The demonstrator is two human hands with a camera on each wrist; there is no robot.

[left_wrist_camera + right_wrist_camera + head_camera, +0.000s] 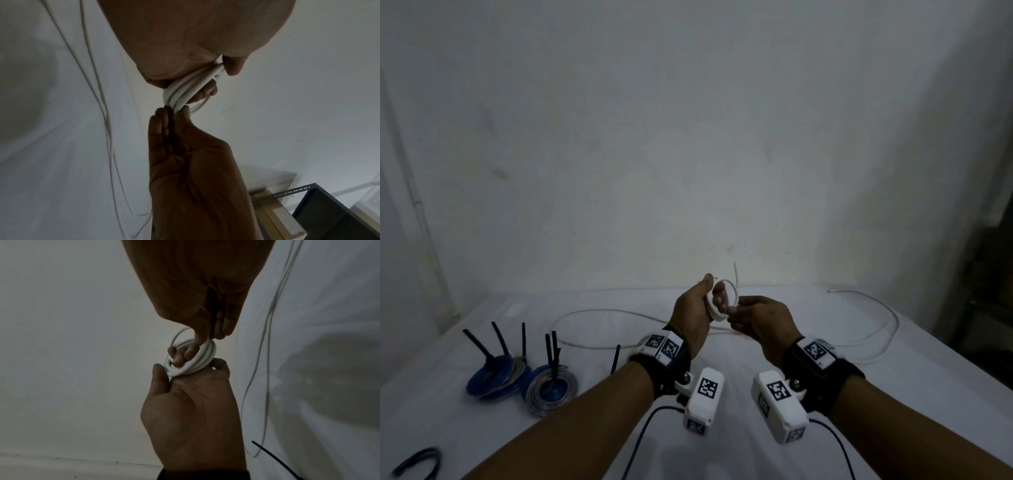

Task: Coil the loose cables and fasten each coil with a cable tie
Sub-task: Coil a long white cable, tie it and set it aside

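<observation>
1. No container was in view; the two finished coils, blue and silver-grey, lay side by side near the left edge of the surface, each with black cable ties sticking up from it.
2. The white cable was wound into a small, tight ring of several turns, held up above the middle of the surface. Its loose remainder trailed in long curves across the far part of the surface toward the right edge.
3. The left hand gripped the ring, fingers threaded through its centre and thumb pressed on the outside.
4. The right hand pinched the near edge of the ring between thumb and fingertips.
5. One loose black cable tie lay just left of the left wrist; a dark curved cable sat at the near left corner.
6. The surface was covered in white cloth, against a plain pale wall; a metal shelf frame stood off to the right.
</observation>
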